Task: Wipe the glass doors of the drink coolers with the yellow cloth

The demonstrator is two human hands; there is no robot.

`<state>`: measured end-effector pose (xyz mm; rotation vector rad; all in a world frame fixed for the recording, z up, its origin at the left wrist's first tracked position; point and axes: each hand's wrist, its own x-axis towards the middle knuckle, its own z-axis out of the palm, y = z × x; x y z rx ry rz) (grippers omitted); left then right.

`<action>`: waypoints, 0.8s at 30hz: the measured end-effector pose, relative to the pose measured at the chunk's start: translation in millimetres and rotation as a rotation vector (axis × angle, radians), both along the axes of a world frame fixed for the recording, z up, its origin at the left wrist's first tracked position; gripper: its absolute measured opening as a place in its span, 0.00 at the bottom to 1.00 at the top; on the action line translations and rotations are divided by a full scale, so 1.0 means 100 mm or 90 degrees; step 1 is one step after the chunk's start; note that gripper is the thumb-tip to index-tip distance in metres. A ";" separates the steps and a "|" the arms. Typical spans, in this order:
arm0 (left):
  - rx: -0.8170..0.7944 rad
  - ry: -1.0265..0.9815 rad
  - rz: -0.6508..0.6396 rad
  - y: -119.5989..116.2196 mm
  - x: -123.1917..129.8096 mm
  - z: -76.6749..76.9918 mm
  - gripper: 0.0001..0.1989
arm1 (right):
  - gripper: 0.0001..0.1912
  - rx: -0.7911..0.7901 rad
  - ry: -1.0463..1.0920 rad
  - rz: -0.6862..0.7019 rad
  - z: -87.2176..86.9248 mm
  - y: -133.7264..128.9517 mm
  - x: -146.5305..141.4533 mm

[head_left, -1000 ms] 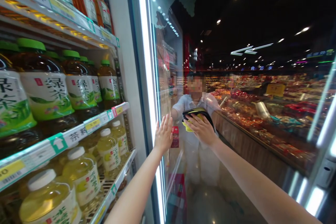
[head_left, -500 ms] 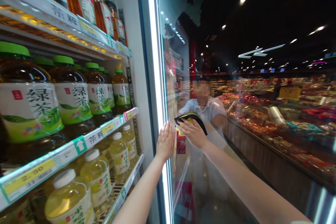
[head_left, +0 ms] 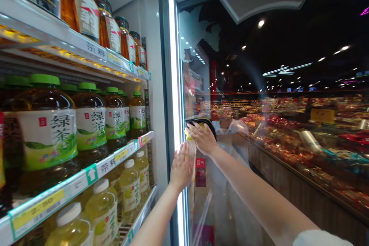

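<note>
My right hand [head_left: 202, 137] presses a yellow and black cleaning cloth [head_left: 213, 126] against the glass door [head_left: 230, 184]. Its fingers lie over the cloth, which bulges out past them on the upper right. Just below and to the left, my left hand [head_left: 181, 167] rests flat with its fingers stretched upward. That palm lies against the edge of the door, beside the bright light strip [head_left: 176, 84], and holds nothing. A faint reflection of a person in light clothing shows in the glass behind my right hand.
On the left, fridge shelves hold green-capped tea bottles [head_left: 47, 123], white-capped bottles [head_left: 102, 211] and dark-capped amber bottles [head_left: 80, 5]. A price rail [head_left: 37, 203] runs along the shelf edge. Through or in the glass appear store displays [head_left: 288, 142] and ceiling lights.
My right hand has slid the cloth a little left along the glass, closer to the door's lit edge. The view has tilted up slightly; my left hand stays at the door edge.
</note>
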<state>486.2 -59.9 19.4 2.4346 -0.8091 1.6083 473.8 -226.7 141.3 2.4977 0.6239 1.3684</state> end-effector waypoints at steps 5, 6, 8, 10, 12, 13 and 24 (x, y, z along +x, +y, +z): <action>-0.002 -0.023 -0.004 -0.05 0.07 0.21 0.47 | 0.29 0.090 -0.096 0.001 0.66 -0.13 -0.01; -0.003 -0.024 -0.008 -0.08 0.08 0.24 0.48 | 0.30 0.132 -0.132 -0.003 0.65 -0.19 -0.04; -0.009 -0.027 -0.021 -0.16 0.09 0.30 0.48 | 0.32 0.190 -0.185 -0.016 0.48 -0.29 -0.09; -0.014 -0.034 -0.043 -0.26 0.09 0.33 0.48 | 0.32 0.185 -0.193 -0.022 0.24 -0.34 -0.12; -0.014 -0.045 -0.068 -0.36 0.09 0.36 0.47 | 0.31 0.136 -0.166 -0.016 0.14 -0.37 -0.13; -0.014 -0.052 -0.080 -0.42 0.10 0.39 0.47 | 0.31 0.113 -0.153 -0.013 0.17 -0.40 -0.14; -0.042 -0.120 -0.147 -1.15 -0.03 0.84 0.42 | 0.31 0.297 -0.259 -0.149 0.26 -1.24 -0.58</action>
